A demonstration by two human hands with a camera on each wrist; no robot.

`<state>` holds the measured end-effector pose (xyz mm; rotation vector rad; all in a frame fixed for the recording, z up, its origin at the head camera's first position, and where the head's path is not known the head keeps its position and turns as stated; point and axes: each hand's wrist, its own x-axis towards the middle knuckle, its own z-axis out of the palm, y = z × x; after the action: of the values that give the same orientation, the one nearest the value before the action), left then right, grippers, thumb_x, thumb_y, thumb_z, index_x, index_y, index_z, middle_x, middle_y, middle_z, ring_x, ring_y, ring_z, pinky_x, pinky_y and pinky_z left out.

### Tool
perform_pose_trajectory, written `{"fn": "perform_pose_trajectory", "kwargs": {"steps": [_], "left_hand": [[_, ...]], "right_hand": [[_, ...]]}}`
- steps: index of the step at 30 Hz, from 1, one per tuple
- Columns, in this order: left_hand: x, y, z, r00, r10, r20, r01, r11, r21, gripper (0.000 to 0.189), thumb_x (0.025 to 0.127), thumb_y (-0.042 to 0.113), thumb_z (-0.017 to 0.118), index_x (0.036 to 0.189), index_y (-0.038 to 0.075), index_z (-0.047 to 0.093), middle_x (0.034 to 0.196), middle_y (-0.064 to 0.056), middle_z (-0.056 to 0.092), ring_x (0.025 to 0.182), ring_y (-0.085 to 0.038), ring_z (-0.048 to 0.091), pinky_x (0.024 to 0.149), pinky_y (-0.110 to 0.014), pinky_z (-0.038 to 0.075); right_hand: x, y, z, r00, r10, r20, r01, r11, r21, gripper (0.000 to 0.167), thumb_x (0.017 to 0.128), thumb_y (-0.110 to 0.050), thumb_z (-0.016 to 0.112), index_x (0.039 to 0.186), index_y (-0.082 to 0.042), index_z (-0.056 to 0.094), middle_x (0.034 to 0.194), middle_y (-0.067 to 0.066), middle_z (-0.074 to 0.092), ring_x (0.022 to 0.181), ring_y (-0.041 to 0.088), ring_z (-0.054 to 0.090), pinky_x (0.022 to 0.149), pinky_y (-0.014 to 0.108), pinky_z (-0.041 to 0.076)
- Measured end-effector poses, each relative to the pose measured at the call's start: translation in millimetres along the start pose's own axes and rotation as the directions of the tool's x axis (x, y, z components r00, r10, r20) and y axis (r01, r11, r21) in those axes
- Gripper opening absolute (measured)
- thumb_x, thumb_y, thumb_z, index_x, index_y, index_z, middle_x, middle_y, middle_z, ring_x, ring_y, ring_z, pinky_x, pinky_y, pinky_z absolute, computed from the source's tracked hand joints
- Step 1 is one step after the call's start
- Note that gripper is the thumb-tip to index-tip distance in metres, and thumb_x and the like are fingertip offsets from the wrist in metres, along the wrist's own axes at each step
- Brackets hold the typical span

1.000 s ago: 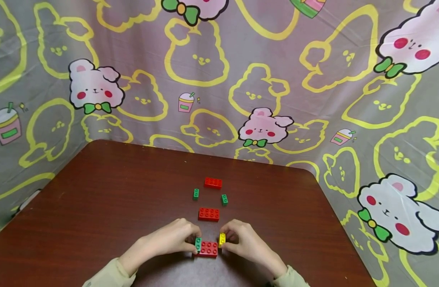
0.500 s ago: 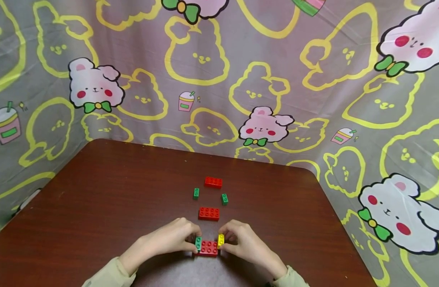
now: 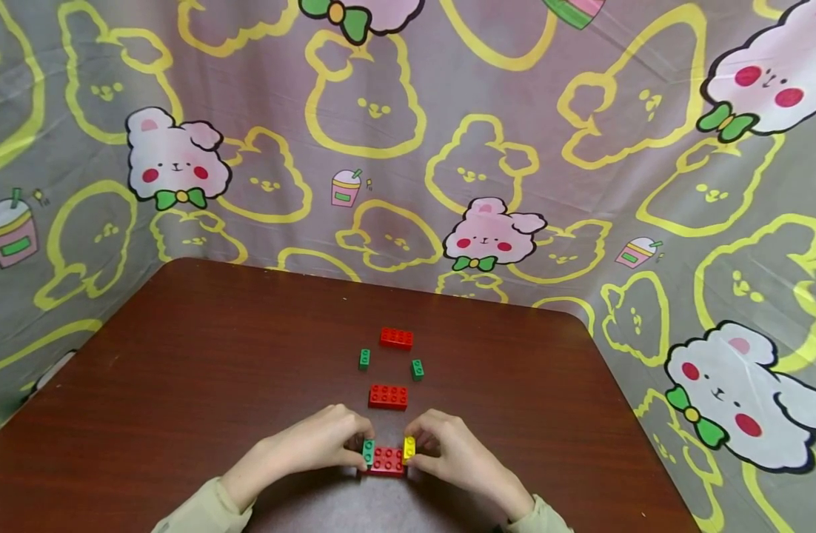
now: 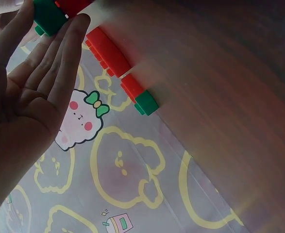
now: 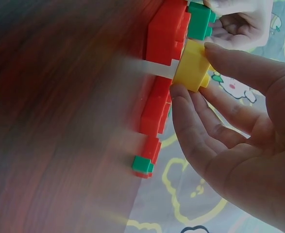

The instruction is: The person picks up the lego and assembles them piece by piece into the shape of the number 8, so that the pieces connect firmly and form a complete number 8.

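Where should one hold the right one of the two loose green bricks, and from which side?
I would pinch this green brick by its two long sides, coming from above, with the right hand once it releases the yellow brick. The shape is narrow, studs up, and nothing touches those sides.

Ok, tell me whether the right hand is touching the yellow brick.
Touching. The right wrist view shows it: the right hand pinches the yellow brick between thumb and fingers.
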<state>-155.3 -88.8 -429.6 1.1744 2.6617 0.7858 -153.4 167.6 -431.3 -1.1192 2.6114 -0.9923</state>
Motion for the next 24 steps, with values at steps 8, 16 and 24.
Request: {"fn": "perform_pose_trajectory", "kwargs": {"steps": [8,16,24], "left_hand": [[-0.6,-0.2,-0.3,1.0,0.003,-0.007,-0.003,1.0,0.003,0.017,0.078,0.022,0.083,0.087,0.014,0.072,0.071,0.013,0.065,0.061,0.01,0.046,0.056,-0.011,0.041],[-0.4,-1.4,0.8,1.0,0.002,-0.002,-0.002,1.0,0.001,0.017,0.078,0.023,0.083,0.087,0.015,0.072,0.072,0.013,0.065,0.061,0.009,0.047,0.056,-0.011,0.041],[-0.1,-2.1,1.0,1.0,0.0,0.001,0.0,1.0,0.002,0.017,0.079,0.023,0.083,0.087,0.014,0.072,0.074,0.012,0.067,0.062,0.008,0.049,0.057,-0.011,0.042]], "right_hand": [[-0.2,-2.4,2.7,0.999,-0.029,-0.018,0.029,1.0,-0.012,0.025,0.083,-0.009,0.079,0.104,-0.004,0.067,0.094,0.005,0.068,0.08,0.015,0.069,0.07,0.017,0.055],[0.4,-3.6,3.9,1.0,0.004,0.014,-0.004,1.0,0.02,0.024,0.084,-0.008,0.077,0.105,-0.004,0.067,0.097,0.006,0.067,0.083,0.011,0.068,0.072,0.016,0.055],[1.3,-4.6,5.1,1.0,-0.002,0.026,0.002,1.0,0.023,0.025,0.083,-0.006,0.077,0.106,-0.005,0.066,0.099,0.006,0.067,0.083,0.009,0.068,0.072,0.017,0.055]]}}
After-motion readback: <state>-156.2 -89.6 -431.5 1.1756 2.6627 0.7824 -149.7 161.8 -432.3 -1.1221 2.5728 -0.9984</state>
